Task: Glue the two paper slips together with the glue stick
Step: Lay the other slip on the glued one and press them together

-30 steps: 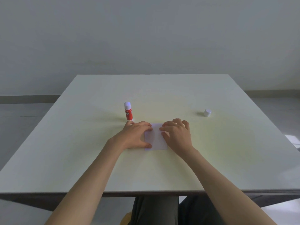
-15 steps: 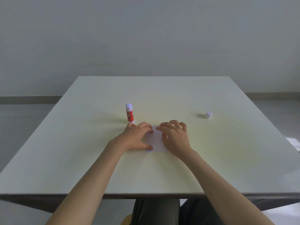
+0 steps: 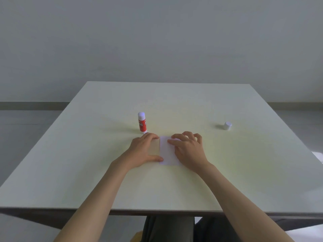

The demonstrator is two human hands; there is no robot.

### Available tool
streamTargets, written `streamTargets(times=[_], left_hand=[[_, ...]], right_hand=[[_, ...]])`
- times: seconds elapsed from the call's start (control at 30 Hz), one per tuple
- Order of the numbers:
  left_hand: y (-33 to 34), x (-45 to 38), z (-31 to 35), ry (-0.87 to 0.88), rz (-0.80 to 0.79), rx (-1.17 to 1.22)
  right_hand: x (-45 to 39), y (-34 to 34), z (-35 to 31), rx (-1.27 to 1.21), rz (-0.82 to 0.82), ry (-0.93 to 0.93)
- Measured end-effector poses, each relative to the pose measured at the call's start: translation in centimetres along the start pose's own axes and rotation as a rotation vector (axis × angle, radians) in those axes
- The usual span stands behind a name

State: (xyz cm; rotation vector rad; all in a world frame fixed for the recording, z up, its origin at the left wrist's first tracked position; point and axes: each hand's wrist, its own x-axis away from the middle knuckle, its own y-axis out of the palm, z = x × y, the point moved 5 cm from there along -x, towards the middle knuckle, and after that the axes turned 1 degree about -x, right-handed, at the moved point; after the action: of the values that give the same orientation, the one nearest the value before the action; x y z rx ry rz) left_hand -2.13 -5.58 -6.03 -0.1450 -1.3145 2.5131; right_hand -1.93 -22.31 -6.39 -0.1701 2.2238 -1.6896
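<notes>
Right now we have both hands down on the paper slips [image 3: 168, 151], which lie flat just below the middle of the frame, their long axis running from near to far on the table [image 3: 87, 172]. We cannot make out two separate sheets; only one white face shows between the hands. Our left hand [image 3: 145, 151] rests at the paper's left edge, fingers laid fairly flat and thumb touching the near left corner. Our right hand [image 3: 189, 151] covers the right side, forefinger stretched onto the sheet and the other fingers curled loosely, holding nothing. So the paper sits directly between the two hands, each equally close, and we judge the step in hand to be pressing the slips together.

Farther up, just beyond the left hand's fingertips, the glue stick [image 3: 142, 122] stands upright, uncapped as far as we can tell. It is near enough that a careless lift of the left hand could tip it. Well apart, toward the upper right, sits the small white cap [image 3: 227, 125], nearer the right hand.
</notes>
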Motion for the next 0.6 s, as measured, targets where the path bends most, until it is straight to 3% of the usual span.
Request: streamTargets(times=[0.6], left_hand=[[-0.26,-0.94,-0.07,0.07,0.017,-0.094]], right_hand=[[-0.03,0.06,0.08,-0.074,-0.004,0.014]])
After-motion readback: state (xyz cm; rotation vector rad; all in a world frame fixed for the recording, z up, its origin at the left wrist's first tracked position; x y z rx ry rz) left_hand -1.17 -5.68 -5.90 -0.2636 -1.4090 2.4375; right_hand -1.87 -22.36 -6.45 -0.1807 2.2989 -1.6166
